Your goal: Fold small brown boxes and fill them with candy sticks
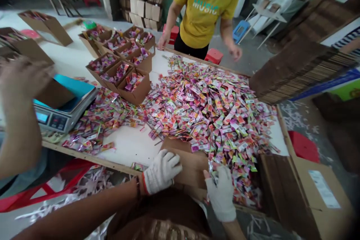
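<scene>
A brown cardboard box (189, 165) lies at the table's near edge, its opening toward the packet pile. My left hand (163, 172), in a white knitted glove, is closed over the box's left side. At the box's right side is my right hand (222, 191), also gloved, with a bare thumb tip showing. Its fingers are bent around small shiny packets beside the box; how many is hidden. The large heap of small colourful packets (208, 108) spreads just beyond both hands and along the right.
Filled open cartons (135, 86) stand at the left middle. A co-worker's arm (19, 120) holds a carton over a digital scale (60, 120) at left. Across the table stands a person in a yellow shirt (202, 11). Stacked flat cardboard (300, 71) and a large carton (323, 191) border the right.
</scene>
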`<state>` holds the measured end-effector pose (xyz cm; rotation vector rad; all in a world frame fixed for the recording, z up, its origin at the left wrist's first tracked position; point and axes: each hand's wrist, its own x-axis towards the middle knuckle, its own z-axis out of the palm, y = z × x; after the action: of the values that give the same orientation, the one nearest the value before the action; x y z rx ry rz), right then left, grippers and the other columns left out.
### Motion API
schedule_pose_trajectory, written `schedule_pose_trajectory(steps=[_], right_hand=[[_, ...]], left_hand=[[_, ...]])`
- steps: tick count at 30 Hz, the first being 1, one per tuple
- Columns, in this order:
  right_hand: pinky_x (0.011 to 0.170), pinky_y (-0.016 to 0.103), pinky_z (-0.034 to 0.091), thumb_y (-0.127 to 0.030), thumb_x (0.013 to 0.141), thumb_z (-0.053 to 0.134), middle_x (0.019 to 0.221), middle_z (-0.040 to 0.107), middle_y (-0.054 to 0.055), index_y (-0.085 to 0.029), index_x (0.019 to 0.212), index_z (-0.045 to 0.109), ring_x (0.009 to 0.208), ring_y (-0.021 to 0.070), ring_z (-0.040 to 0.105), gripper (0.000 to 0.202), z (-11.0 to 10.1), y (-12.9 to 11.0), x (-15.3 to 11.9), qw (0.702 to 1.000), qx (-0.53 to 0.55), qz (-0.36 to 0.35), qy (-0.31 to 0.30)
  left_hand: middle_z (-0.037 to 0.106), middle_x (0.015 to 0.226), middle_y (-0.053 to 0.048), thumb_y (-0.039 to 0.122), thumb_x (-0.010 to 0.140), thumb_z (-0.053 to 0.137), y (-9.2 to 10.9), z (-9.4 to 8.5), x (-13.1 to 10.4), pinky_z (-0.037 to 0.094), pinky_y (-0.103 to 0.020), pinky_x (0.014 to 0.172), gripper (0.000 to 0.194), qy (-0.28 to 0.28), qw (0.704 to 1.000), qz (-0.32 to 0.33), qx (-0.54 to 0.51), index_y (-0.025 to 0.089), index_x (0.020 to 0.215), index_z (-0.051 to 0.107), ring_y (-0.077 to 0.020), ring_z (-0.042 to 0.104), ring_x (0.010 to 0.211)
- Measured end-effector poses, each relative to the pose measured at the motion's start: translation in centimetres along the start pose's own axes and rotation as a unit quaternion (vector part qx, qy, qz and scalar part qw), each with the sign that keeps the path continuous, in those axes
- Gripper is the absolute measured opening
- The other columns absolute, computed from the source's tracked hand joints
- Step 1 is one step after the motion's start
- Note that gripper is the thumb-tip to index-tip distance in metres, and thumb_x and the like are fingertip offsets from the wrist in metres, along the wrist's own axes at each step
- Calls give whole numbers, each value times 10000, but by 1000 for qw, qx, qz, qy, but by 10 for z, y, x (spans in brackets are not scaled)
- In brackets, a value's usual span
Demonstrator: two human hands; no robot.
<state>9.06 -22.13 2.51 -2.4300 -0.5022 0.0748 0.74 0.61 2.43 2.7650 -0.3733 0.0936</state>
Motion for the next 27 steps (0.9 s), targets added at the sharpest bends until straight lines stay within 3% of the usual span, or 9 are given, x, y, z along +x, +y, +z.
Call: schedule_pose_trajectory(steps=[3,9,13,16,18,20,21,23,27], right_hand=[[815,314,414,-290,848,505,896,637,65,-200,872,609,876,197,576,140,3,-25,21,981,-96,-75,-154],[751,274,396,-214,818,469,943,676,70,-205,887,603,893,185,612,151,34,-53,60,911,-201,25,-360],[797,300,418,-153,787,428,975,661,98,-183,951,564,912,188,614,216,28,-40,69,923,-120,45,-363],[677,301,473,-296,821,409,870,639,57,-198,1053,514,740,169,624,273,6,-15,97,900,100,114,-408],[652,312,495,-402,810,408,930,622,68,-200,1172,448,758,181,627,416,-2,2,125,910,188,146,-338],[815,361,483,-380,743,500,1143,569,132,-176,1289,374,1009,235,588,596,7,13,149,967,100,109,-207],[924,397,429,-343,697,557,1257,509,168,-160,1338,344,1147,273,514,699,20,15,158,984,0,79,-161],[1074,488,232,-293,623,651,1440,332,206,-162,1422,276,1331,353,303,892,60,14,168,966,-203,10,-159],[1049,622,-53,-431,575,724,1543,76,205,-226,1482,139,1388,445,52,1099,150,-1,189,892,-351,-132,-252]], left_hand=[[548,1142,-90,255,781,543,1,9,3,360,-466,922,169,21,999,-22,-14,208,928,611,-260,485,1043],[424,1379,-128,375,789,537,-1,15,11,103,-546,1112,319,-23,999,-37,-20,183,1033,612,-320,329,1292],[375,1396,-198,709,619,565,9,11,32,28,-643,1059,893,-105,992,-58,-32,164,1318,456,-425,273,1293],[373,1370,-230,652,525,663,14,0,56,65,-676,1013,1057,-138,986,-92,-27,192,1418,334,-466,287,1262],[426,1301,-215,555,501,718,6,-15,62,182,-644,991,1045,-122,982,-135,-43,225,1419,341,-449,372,1189],[464,1248,-181,452,501,745,-14,-34,54,299,-579,955,981,-78,972,-202,-88,261,1395,388,-406,449,1111],[480,1239,-161,414,506,754,-28,-43,44,338,-544,947,958,-47,960,-245,-128,275,1386,404,-384,474,1091],[525,1231,-116,370,525,774,-60,-59,14,389,-469,956,918,30,902,-346,-257,287,1371,427,-340,518,1079],[646,1116,-99,410,676,715,-106,-59,-52,512,-415,846,706,161,688,-522,-478,240,1313,463,-311,619,1002]])
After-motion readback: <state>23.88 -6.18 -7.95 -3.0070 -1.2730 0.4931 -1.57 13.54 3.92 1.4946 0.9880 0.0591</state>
